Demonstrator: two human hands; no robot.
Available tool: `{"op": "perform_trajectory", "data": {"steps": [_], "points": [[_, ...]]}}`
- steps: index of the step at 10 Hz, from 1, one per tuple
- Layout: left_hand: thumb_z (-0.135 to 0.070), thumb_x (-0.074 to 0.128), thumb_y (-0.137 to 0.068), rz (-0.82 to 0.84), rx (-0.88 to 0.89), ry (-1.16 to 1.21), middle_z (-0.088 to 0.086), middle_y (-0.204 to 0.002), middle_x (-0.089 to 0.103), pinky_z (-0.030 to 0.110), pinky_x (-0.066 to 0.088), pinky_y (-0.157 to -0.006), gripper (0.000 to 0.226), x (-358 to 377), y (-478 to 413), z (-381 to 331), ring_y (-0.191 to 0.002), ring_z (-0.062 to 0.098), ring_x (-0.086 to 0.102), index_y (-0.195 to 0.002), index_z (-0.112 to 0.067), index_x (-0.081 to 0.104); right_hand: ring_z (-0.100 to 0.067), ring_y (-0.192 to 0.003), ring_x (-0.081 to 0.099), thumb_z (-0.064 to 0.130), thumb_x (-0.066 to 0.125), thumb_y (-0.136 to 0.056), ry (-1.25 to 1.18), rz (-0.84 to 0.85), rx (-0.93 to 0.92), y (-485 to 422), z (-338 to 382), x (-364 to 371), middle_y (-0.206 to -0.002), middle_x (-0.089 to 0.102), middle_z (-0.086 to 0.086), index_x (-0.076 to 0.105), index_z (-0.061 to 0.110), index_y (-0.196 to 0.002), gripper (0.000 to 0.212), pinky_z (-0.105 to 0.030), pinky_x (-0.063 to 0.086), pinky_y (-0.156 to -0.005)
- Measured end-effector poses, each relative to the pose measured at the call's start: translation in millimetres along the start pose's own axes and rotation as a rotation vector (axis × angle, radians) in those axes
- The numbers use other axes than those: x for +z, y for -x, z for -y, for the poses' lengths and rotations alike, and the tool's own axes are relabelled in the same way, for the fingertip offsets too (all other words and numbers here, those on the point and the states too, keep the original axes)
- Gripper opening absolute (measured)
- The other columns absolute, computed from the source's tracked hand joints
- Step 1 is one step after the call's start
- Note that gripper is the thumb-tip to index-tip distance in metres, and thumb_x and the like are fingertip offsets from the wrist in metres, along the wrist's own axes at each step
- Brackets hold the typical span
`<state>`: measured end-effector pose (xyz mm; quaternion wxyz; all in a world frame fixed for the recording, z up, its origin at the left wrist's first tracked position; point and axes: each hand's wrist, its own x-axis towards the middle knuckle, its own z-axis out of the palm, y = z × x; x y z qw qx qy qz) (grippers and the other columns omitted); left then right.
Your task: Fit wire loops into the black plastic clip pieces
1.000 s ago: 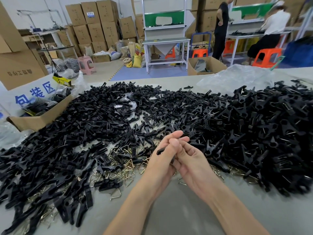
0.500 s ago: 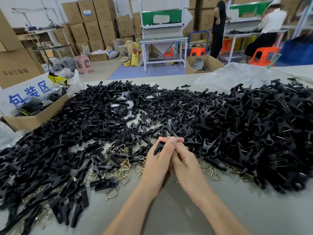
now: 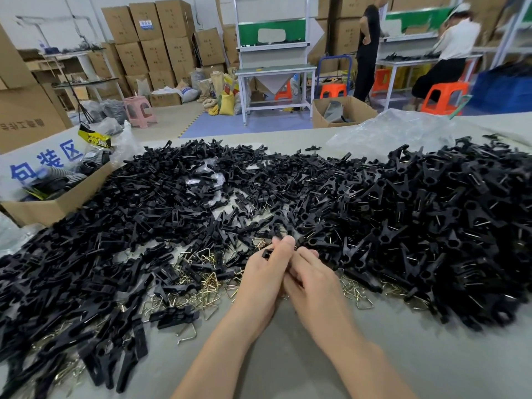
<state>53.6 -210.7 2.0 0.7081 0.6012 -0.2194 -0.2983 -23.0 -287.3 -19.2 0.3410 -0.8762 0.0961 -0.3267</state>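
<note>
1. Firstly, at the left edge of the worktop (image 3: 288, 367) a cardboard box (image 3: 54, 207) sits beside the heap of loose clip pieces (image 3: 129, 226). Neither matters to this fit, so the eyes belong on the hands.
2. Brass-coloured wire loops (image 3: 211, 280) lie scattered toward the near edge, just left of the hands and handy for the next pick.
3. The left hand (image 3: 259, 283) grasps a black clip piece (image 3: 267, 252) above the near middle of the worktop. Its fingers are curled round the piece, and one end pokes out beyond them. This hand should act as the vice, gripping firmly with the piece's groove turned toward the other hand.
4. The right hand (image 3: 316, 283) is tucked against the left with its fingers curled. I cannot tell whether they pinch a wire loop, because the left hand hides that spot. If they do, the loop should go in square, both legs together, pushed along the groove until it seats. A skewed push would probably spring the wire out.
5. At the right edge rises a heap of what look like assembled clips (image 3: 446, 226). The finished piece belongs there, apart from the loose ones.
</note>
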Motion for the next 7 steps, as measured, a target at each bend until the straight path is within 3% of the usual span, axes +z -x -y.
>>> {"op": "perform_trajectory", "data": {"steps": [1, 2, 3, 4, 5, 6, 7], "points": [[-0.059, 0.060, -0.081, 0.037, -0.004, -0.033, 0.018, -0.101, 0.076, 0.047, 0.055, -0.097, 0.061, -0.6, 1.6, -1.5, -0.101, 0.035, 0.071, -0.098, -0.002, 0.077, -0.009, -0.114, 0.061, 0.019, 0.057, -0.097, -0.049, -0.011, 0.027, 1.3, 1.1, -0.3, -0.127, 0.066, 0.014, 0.041, 0.033, -0.152, 0.059, -0.028, 0.051, -0.091], [-0.062, 0.059, -0.085, 0.006, 0.044, -0.053, 0.025, -0.101, 0.073, 0.058, 0.050, -0.098, 0.068, -1.1, 4.4, -2.0, -0.103, 0.047, 0.066, -0.100, 0.003, 0.074, -0.002, -0.113, 0.058, 0.015, 0.063, -0.096, 0.014, 0.001, 0.066, 1.9, -2.0, 1.4, -0.131, 0.063, 0.018, 0.035, 0.041, -0.154, 0.069, -0.023, 0.047, -0.091], [-0.064, 0.061, -0.082, -0.012, 0.076, -0.037, 0.031, -0.103, 0.069, 0.060, 0.049, -0.095, 0.074, -0.2, 5.9, -0.4, -0.104, 0.050, 0.063, -0.103, 0.006, 0.069, -0.001, -0.102, 0.054, 0.020, 0.058, -0.092, 0.012, -0.030, 0.015, -0.4, -6.9, 4.7, -0.122, 0.064, 0.017, 0.038, 0.044, -0.148, 0.064, -0.013, 0.043, -0.085], [-0.064, 0.077, -0.068, -0.004, 0.050, 0.041, 0.017, -0.107, 0.074, 0.046, 0.054, -0.090, 0.067, -0.3, 6.5, 2.5, -0.102, 0.035, 0.070, -0.111, -0.014, 0.069, -0.006, -0.102, 0.063, 0.031, 0.050, -0.095, -0.049, -0.051, -0.030, -0.2, -5.0, 4.7, -0.117, 0.063, 0.017, 0.053, 0.042, -0.133, 0.040, -0.026, 0.053, -0.087], [-0.058, 0.076, -0.078, 0.061, 0.061, 0.094, 0.007, -0.117, 0.073, 0.035, 0.057, -0.091, 0.066, -2.8, 10.4, 3.4, -0.109, 0.024, 0.070, -0.131, -0.024, 0.053, -0.003, -0.078, 0.069, 0.042, 0.063, -0.097, -0.378, -0.262, 0.193, -20.3, -4.7, -16.4, -0.102, 0.073, 0.009, 0.067, 0.036, -0.120, 0.024, -0.026, 0.057, -0.068], [-0.047, 0.067, -0.079, -0.062, 0.141, 0.000, 0.002, -0.110, 0.075, 0.028, 0.058, -0.081, 0.060, -1.8, 20.4, -5.4, -0.099, 0.021, 0.072, -0.132, -0.024, 0.054, -0.010, -0.070, 0.070, 0.046, 0.064, -0.091, -0.818, -0.300, 0.571, -61.0, 3.5, -63.7, -0.100, 0.078, -0.006, 0.062, 0.009, -0.128, 0.052, -0.022, 0.054, -0.053], [-0.061, 0.065, -0.082, -0.192, 0.380, -0.087, 0.001, -0.093, 0.072, 0.021, 0.055, -0.074, 0.049, -14.0, 37.6, -29.5, -0.085, 0.017, 0.069, -0.124, -0.035, 0.063, -0.014, -0.077, 0.072, 0.050, 0.069, -0.090, -0.935, -0.190, 0.448, -61.8, 18.5, -107.3, -0.104, 0.078, -0.005, 0.067, 0.014, -0.129, 0.053, -0.021, 0.055, -0.057]]}}
